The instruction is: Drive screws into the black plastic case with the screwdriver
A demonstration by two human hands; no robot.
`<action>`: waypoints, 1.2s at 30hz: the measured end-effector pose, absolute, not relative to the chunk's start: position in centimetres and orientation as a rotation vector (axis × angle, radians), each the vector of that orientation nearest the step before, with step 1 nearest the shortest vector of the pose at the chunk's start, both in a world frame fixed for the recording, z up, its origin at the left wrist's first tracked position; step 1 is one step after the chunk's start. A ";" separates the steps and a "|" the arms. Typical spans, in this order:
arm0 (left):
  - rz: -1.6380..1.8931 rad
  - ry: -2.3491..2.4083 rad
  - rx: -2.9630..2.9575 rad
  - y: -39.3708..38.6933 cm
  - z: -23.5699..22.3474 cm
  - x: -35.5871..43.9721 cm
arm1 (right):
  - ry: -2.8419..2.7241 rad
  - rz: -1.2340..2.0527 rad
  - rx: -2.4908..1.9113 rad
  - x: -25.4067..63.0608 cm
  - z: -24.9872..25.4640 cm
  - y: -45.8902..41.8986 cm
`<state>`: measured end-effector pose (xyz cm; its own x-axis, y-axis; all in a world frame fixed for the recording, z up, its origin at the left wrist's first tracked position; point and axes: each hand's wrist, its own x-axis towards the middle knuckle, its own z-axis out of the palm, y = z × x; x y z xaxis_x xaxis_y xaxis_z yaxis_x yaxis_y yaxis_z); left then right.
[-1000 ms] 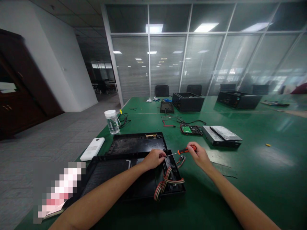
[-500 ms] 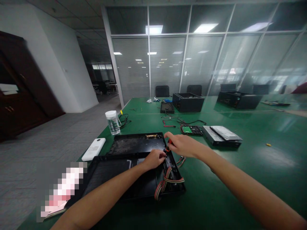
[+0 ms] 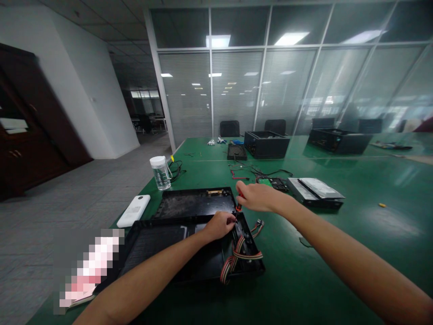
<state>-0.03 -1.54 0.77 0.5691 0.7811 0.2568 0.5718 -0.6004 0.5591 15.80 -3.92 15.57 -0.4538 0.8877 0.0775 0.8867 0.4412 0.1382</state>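
Note:
A red-handled screwdriver [image 3: 239, 206] stands nearly upright in my right hand [image 3: 257, 197], whose fingers are wrapped round the handle. Its tip points down into the right side of a shallow black case panel [image 3: 199, 273]. My left hand [image 3: 221, 224] is closed in a pinch right beside that tip; what its fingertips hold is too small to make out. Striped ribbon cables [image 3: 241, 253] spill over the panel's right edge, close to my left hand. Behind it lies a second black panel [image 3: 189, 204] with a gold-coloured strip.
On the left stand a clear bottle [image 3: 161, 176] and a white phone-like device [image 3: 134, 211]. Past my right hand lie a circuit board [image 3: 278, 184] and a silver-black drive [image 3: 316, 193]. Black computer cases [image 3: 266, 146] stand farther back on the green table [image 3: 368, 266].
My right hand and the screwdriver have risen slightly, and the screwdriver stands more upright. My left hand stays pinched at nearly the same spot. The whole view has shifted a little.

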 end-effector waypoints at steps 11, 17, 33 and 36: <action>0.709 1.066 2.396 -1.5 0.7 -0.1 | 2.692 0.214 1.674 16.3 15.1 -4.0; 0.688 1.062 2.420 -1.5 0.8 -0.2 | 2.836 0.138 1.641 17.8 14.3 -3.9; 0.608 1.013 2.712 -1.7 2.5 -0.9 | 2.580 -2.707 2.666 31.0 0.4 -0.1; 0.372 1.084 2.648 -0.8 4.7 -2.7 | 2.812 -2.573 2.532 30.1 0.7 -0.5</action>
